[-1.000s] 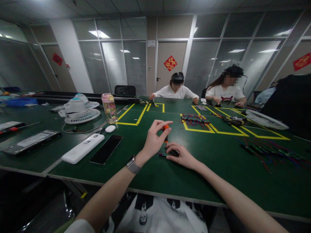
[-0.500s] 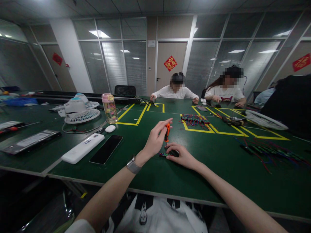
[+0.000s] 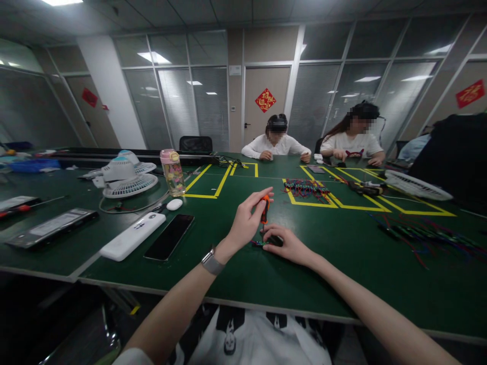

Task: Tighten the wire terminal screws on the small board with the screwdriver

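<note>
An orange-and-black screwdriver [image 3: 265, 210] stands nearly upright, gripped at the handle by my left hand [image 3: 245, 219], whose fingers stretch over and behind it. Its shaft points down at a small green circuit board [image 3: 258, 244] on the table. With bent fingers and thumb, my right hand [image 3: 288, 245] steadies that board near the screwdriver's tip. Part of the board is hidden under the fingers, and I cannot tell whether the tip sits in a screw.
Left on the green table [image 3: 228, 276] lie a phone [image 3: 170, 237], a white power bank [image 3: 133, 236], a bottle [image 3: 172, 173] and fan parts [image 3: 129, 185]. Wired boards lie in a bundle [image 3: 306, 188] ahead and a pile [image 3: 433, 237] at right. Two people sit opposite.
Both my hands keep their places at the screwdriver and board, with the view shifted slightly. The person straight across has drawn one hand inward along the table.
</note>
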